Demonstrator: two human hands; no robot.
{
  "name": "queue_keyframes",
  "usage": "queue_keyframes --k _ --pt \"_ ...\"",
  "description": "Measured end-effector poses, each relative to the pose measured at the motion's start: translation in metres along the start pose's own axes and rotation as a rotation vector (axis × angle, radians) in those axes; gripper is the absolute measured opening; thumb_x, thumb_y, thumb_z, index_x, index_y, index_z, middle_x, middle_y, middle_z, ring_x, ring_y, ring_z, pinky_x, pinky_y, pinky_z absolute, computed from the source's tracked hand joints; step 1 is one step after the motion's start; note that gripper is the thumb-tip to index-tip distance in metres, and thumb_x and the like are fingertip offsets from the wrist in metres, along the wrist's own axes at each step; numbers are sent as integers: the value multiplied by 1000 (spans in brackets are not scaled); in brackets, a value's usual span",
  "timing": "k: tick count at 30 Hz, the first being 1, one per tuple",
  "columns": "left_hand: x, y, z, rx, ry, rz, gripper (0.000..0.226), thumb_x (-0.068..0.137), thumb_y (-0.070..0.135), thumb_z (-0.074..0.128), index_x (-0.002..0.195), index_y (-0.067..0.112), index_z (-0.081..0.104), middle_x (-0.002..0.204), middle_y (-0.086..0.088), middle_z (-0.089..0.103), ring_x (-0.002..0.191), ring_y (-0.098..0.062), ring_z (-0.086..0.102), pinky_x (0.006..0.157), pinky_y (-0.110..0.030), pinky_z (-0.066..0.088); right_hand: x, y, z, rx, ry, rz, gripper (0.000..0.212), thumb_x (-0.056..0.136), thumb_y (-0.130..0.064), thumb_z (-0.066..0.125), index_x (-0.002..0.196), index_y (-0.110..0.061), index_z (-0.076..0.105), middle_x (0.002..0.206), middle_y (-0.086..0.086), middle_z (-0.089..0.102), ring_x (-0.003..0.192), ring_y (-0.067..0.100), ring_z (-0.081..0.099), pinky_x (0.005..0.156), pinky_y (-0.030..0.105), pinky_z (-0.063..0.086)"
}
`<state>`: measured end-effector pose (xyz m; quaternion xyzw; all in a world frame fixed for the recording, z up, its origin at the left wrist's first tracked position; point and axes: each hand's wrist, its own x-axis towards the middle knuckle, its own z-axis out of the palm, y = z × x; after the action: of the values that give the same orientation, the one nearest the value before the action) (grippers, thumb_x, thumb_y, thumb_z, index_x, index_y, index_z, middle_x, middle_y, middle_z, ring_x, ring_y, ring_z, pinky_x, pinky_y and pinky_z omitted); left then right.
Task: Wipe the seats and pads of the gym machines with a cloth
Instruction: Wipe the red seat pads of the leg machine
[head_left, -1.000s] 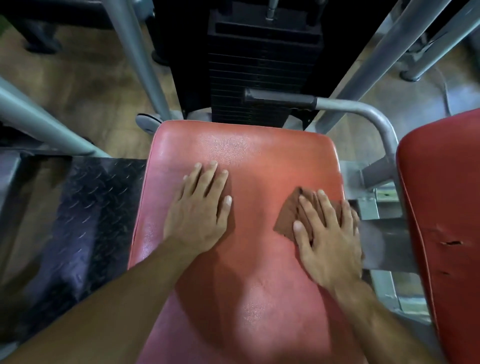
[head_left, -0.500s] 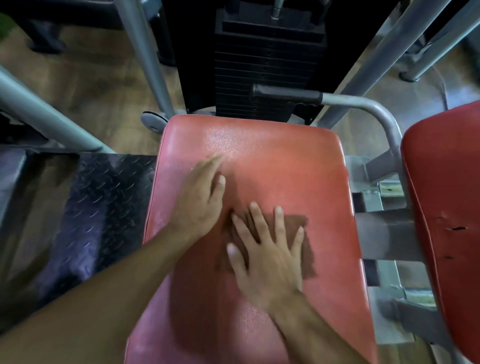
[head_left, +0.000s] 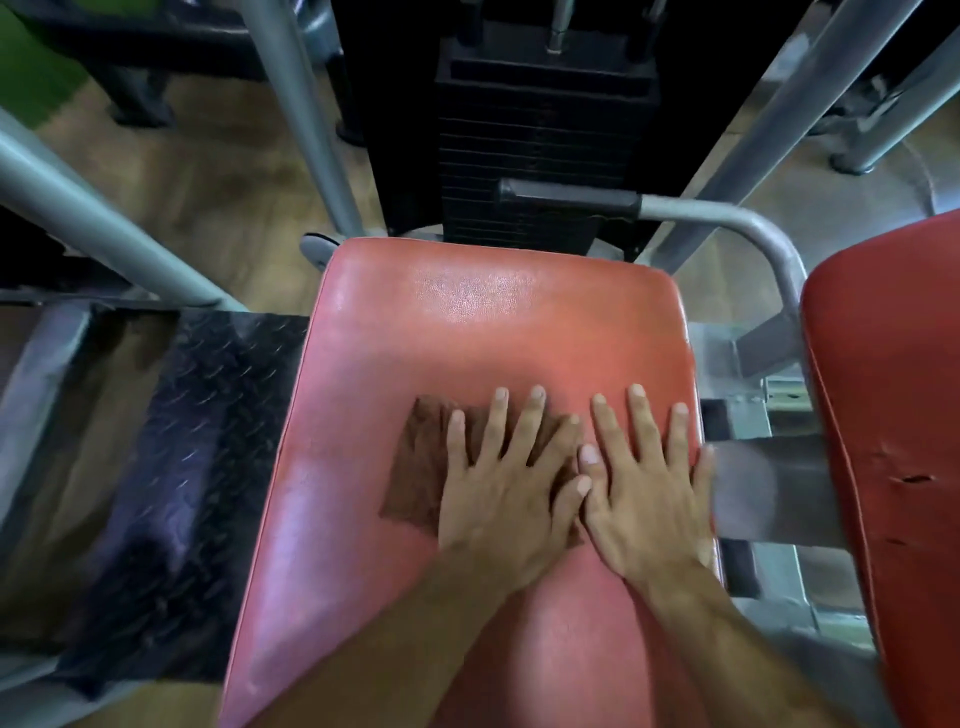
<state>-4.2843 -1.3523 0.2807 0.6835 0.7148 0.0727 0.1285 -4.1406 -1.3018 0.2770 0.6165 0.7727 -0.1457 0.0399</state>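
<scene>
cloth (head_left: 421, 467): flat on seat (head_left: 467, 322), 9 o'clock of centre, sticking out left of the palm.
left hand (head_left: 498, 493): fingers spread flat, pressing cloth for wipe contact.
right hand (head_left: 644, 493): fingers spread, bare on seat at 3 o'clock, likely bracing.

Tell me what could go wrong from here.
1. The left hand lies flat on the cloth without pinching it, so the cloth may bunch or slip out.
2. The right hand rests near the right edge of the seat; a push could slide it onto the metal frame.
</scene>
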Motion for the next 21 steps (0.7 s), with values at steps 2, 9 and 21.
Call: queue_keyframes --k 2,9,21 --pt "0 1 6 80 -42 -54 57 97 60 33 150 40 32 164 3 19 151 -34 12 111 -68 0 0 3 2 -64 -17 -90 58 101 -51 12 158 -41 13 168 -4 7 154 33 3 119 62 13" --pt "-56 -10 -2 116 -112 -46 70 93 64 41 155 37 24 162 12 25 151 -28 18 105 -78 14 0 2 0 -91 -40 -103 60 99 -61 15 156 -46 15 167 -8 13 153 36 8 116 66 17" --pt "-54 -77 -27 225 -83 -260 69 87 83 25 148 53 27 166 5 12 151 -37 10 98 -83 16 -1 1 -1 -78 -45 -83 59 98 -62 8 155 -48 14 166 -10 10 153 35 8 117 66 15"
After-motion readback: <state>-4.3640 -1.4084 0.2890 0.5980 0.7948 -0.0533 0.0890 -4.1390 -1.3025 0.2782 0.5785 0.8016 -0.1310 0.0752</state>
